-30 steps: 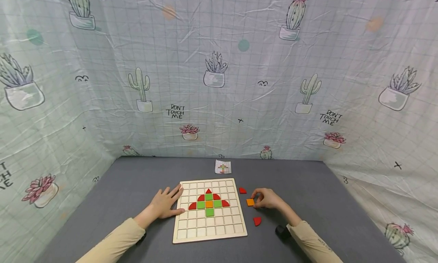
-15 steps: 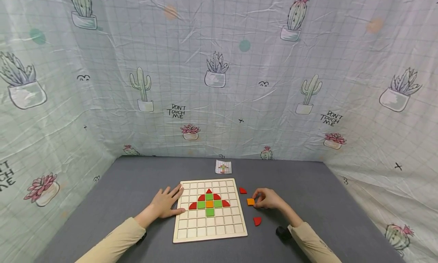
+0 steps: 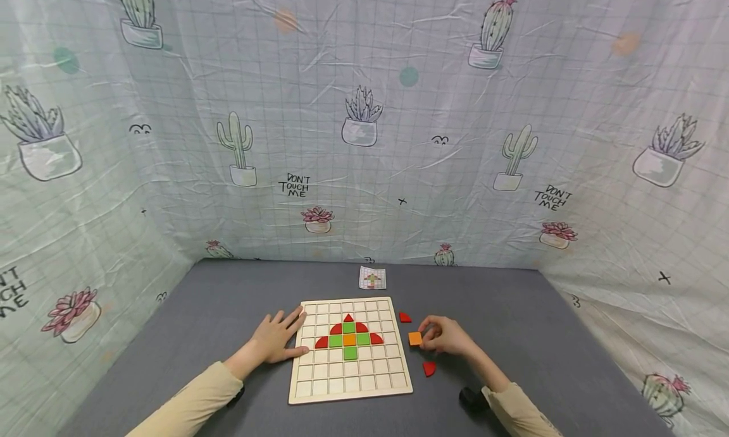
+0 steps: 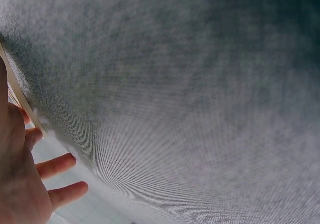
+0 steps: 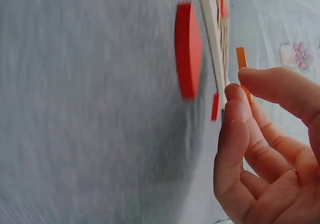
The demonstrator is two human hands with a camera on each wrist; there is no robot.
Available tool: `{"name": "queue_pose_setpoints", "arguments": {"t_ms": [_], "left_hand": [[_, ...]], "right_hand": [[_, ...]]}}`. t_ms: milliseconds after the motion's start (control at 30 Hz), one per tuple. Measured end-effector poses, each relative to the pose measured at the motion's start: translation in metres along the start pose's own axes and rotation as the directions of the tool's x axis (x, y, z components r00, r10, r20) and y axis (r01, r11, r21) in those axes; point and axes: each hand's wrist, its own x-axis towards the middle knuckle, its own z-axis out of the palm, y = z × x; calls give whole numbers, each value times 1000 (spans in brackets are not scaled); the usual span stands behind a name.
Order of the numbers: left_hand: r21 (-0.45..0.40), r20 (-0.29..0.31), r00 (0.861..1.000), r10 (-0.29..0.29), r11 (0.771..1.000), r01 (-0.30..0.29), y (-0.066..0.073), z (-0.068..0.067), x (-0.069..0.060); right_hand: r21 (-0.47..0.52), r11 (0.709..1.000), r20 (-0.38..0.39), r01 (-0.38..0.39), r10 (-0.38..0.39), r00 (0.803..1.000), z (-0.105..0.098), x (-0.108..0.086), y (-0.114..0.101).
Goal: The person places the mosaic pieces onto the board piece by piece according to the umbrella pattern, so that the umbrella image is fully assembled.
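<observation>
My right hand (image 3: 448, 336) pinches an orange square tile (image 3: 414, 339) between thumb and fingertips, beside the board's right edge. In the right wrist view the tile (image 5: 242, 58) is edge-on and off the table. My left hand (image 3: 271, 339) rests with spread fingers on the left edge of a wooden grid board (image 3: 336, 384). On the board is a pattern of green squares (image 3: 350, 353), red quarter-rounds (image 3: 376, 339), a red triangle (image 3: 348, 318) and an orange square (image 3: 349, 339). Two loose red quarter-round pieces lie right of the board, one farther back (image 3: 405, 317), one nearer (image 3: 429, 369).
Behind the board lies a small printed card (image 3: 373, 277) with a similar pattern. The grey table (image 3: 484, 298) is bordered by a cactus-print curtain (image 3: 364, 190) at the back and sides. A black object (image 3: 471, 399) sits at the right wrist.
The orange square has come up off the table in my right hand and shifted slightly left and nearer. My left hand stays on the board.
</observation>
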Motion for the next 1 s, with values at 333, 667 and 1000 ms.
{"name": "queue_pose_setpoints", "arguments": {"t_ms": [333,667,1000], "left_hand": [[26,-18,1000,2,1000,-2,0,2,1],[23,-18,1000,-1,1000,1,0,4,1],[20,-6,1000,-11,1000,11,0,3,1]], "right_hand": [[49,998,33,34,-35,999,15,-7,-18],[91,995,65,50,-56,996,39,-11,-37],[106,993,50,58,-64,997,64,-9,-53]]}}
